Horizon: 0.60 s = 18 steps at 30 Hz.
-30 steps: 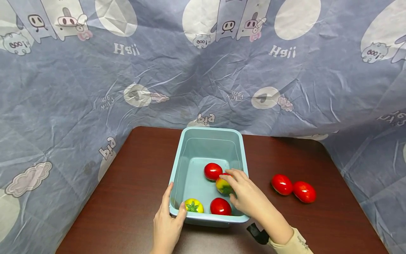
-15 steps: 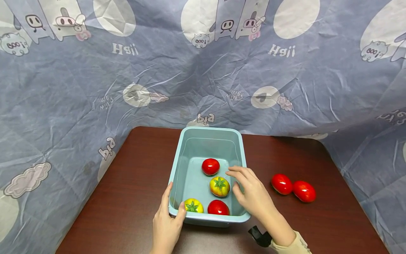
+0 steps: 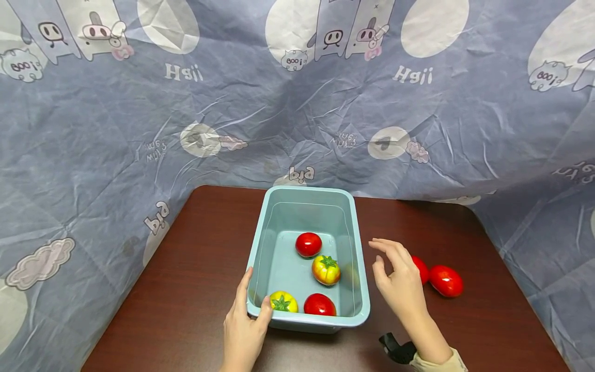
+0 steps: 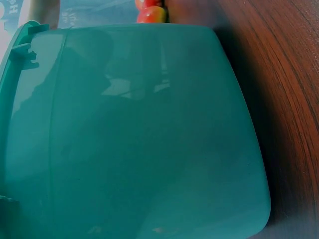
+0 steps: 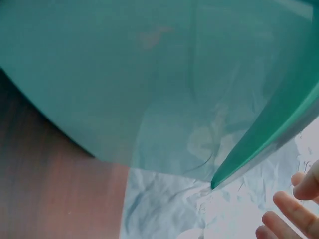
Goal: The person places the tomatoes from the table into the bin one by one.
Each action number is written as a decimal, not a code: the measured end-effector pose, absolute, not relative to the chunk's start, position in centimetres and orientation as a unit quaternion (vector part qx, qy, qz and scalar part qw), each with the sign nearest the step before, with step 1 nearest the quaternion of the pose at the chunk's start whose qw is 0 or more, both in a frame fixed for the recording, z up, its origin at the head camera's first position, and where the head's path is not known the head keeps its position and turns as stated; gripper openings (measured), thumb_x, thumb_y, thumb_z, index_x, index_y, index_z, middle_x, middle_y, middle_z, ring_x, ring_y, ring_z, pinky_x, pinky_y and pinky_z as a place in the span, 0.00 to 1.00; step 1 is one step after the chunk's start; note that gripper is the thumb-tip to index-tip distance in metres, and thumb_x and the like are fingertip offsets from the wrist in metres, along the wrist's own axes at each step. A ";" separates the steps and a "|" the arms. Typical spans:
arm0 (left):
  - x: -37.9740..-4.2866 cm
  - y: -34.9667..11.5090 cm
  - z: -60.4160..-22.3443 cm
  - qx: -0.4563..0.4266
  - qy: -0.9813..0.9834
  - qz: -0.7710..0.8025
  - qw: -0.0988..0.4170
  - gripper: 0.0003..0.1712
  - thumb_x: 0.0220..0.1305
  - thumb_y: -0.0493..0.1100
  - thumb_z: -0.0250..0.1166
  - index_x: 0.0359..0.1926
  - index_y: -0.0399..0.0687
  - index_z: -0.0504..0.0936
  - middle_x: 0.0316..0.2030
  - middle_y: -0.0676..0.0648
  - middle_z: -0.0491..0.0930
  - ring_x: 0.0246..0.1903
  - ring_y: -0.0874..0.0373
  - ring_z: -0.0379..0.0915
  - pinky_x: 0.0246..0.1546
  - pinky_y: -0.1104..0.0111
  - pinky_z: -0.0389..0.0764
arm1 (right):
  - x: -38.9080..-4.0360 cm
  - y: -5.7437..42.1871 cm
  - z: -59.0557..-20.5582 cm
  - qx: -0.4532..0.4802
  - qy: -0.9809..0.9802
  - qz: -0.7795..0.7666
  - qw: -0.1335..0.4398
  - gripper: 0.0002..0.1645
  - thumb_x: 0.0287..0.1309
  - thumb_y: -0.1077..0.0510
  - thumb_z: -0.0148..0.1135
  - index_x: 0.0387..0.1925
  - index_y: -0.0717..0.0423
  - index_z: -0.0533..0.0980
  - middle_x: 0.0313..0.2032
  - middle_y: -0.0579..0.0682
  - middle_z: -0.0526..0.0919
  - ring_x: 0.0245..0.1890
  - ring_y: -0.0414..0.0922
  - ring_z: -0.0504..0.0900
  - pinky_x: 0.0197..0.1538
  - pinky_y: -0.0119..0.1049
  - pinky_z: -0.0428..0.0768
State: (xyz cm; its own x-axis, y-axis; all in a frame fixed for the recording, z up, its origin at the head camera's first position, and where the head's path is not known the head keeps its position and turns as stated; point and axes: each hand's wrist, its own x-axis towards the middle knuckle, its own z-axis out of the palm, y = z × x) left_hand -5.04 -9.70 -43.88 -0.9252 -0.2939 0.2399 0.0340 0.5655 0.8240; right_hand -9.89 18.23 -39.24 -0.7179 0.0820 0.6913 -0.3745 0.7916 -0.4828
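A blue-green plastic bin stands on the table. My left hand grips its near left corner, thumb over the front rim and a finger along the left side. Inside lie two red tomatoes, one farther back and one near the front wall. A yellow-red tomato with a green top rests between them, and a yellow tomato sits by my left thumb. My right hand is beyond the bin's right rim, holding nothing, fingers bent loosely; its fingers show in the right wrist view.
On the dark wooden table, right of the bin, are two more red tomatoes: one in full sight, the other partly behind my right hand. A patterned grey-blue cloth hangs behind the table.
My right hand has let go of the yellow-red tomato, which now lies on the bin floor with its green top turned up, and has moved right out of the bin. The left hand stays put.
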 end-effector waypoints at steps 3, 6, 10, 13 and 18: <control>-5.0 -9.7 -43.9 0.074 -0.867 -0.460 0.177 0.39 0.58 0.42 0.67 0.70 0.66 0.67 0.60 0.45 0.79 0.51 0.45 0.80 0.46 0.46 0.77 | -9.8 18.9 -39.8 0.051 -0.877 0.315 0.361 0.19 0.52 0.73 0.60 0.45 0.59 0.83 0.48 0.55 0.84 0.49 0.52 0.80 0.57 0.09 0.57; -5.0 -9.7 -43.9 0.072 -0.867 -0.460 0.176 0.39 0.58 0.42 0.67 0.70 0.66 0.66 0.61 0.45 0.78 0.52 0.45 0.80 0.46 0.46 0.77 | -9.6 19.7 -40.2 0.006 -0.883 0.315 0.347 0.18 0.53 0.71 0.61 0.46 0.59 0.82 0.48 0.56 0.83 0.49 0.53 0.81 0.54 0.07 0.56; -5.0 -9.7 -43.8 0.072 -0.867 -0.461 0.176 0.39 0.58 0.42 0.67 0.70 0.66 0.67 0.61 0.45 0.78 0.52 0.45 0.80 0.46 0.47 0.77 | -9.5 20.9 -41.0 -0.051 -0.892 0.309 0.326 0.18 0.54 0.68 0.63 0.48 0.58 0.82 0.49 0.56 0.83 0.48 0.54 0.81 0.51 0.15 0.69; -5.0 -9.7 -43.8 0.073 -0.866 -0.461 0.177 0.39 0.58 0.42 0.67 0.70 0.65 0.67 0.60 0.45 0.79 0.51 0.46 0.80 0.46 0.47 0.77 | -9.4 21.8 -41.7 -0.076 -0.894 0.310 0.315 0.17 0.55 0.67 0.63 0.48 0.58 0.81 0.48 0.57 0.83 0.45 0.56 0.81 0.49 0.39 0.79; -5.0 -9.7 -43.8 0.073 -0.867 -0.458 0.181 0.39 0.58 0.41 0.67 0.70 0.65 0.67 0.61 0.45 0.78 0.51 0.46 0.81 0.45 0.47 0.78 | -9.4 23.1 -42.8 -0.103 -0.894 0.326 0.290 0.17 0.57 0.65 0.61 0.49 0.59 0.80 0.49 0.60 0.81 0.46 0.60 0.79 0.51 0.59 0.75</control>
State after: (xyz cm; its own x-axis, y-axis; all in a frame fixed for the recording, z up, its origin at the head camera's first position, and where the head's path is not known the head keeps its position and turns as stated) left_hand -4.99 -9.67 -43.79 -0.9238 -0.2923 0.2473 0.0392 0.5702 0.8206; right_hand -9.36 23.12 -42.80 -0.8103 0.3732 0.4518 -0.0049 0.7666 -0.6421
